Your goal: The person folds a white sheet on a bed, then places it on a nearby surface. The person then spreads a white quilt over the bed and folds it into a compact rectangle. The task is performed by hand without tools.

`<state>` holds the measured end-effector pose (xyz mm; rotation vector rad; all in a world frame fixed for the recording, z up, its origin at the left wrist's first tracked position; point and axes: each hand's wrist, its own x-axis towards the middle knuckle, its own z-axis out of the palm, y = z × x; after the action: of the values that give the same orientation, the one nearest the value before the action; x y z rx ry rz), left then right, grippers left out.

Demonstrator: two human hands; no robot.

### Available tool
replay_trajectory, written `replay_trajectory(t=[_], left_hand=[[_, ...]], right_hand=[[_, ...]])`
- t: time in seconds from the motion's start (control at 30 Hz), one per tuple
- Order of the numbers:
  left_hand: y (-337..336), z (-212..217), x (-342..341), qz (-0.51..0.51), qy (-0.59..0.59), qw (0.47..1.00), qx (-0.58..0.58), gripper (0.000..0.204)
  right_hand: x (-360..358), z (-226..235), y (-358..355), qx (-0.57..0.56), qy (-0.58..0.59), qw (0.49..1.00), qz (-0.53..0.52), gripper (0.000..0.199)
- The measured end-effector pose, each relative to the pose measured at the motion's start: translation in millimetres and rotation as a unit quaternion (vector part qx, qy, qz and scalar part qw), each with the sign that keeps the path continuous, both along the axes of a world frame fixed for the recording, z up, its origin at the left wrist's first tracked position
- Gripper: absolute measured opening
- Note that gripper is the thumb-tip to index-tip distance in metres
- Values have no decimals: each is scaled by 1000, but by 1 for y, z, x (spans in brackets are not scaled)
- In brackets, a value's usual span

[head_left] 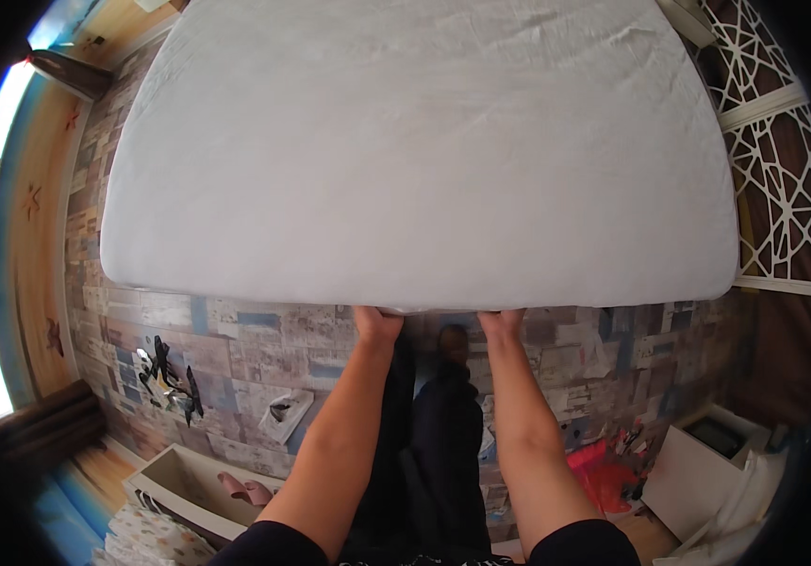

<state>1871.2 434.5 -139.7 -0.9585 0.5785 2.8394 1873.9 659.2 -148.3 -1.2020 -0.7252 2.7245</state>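
Observation:
A broad mattress (424,179) in a smooth white fitted sheet fills the upper middle of the view. My left hand (379,323) is at its near edge, left of the middle, with its fingers tucked beneath. A short way to the right, my right hand (502,323) holds the same edge from below. Both arms reach straight forward, and the fingers are mostly hidden under the mattress. Whether they grip the sheet's hem as well cannot be seen. Faint creases run across the sheet at the far right.
Patchwork wood-look flooring (255,335) surrounds the bed. Dark odds and ends (170,377) lie at left, near an open drawer (184,486) with pink slippers (245,489). A red bag (602,472) and a white cabinet (698,472) are at lower right. White lattice panels (783,179) flank the bed's right.

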Motion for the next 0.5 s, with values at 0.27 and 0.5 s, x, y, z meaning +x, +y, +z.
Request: replay_trajectory(t=[0.27,0.5], left_hand=[[-2,26,19,50,-30,998,8,71],[-4,33,72,28,-34,998,-42,63]], right_hand=[[14,60,-13,-144,41,987,-55,55],[75,32,-14,-91,52,994,-12,52]])
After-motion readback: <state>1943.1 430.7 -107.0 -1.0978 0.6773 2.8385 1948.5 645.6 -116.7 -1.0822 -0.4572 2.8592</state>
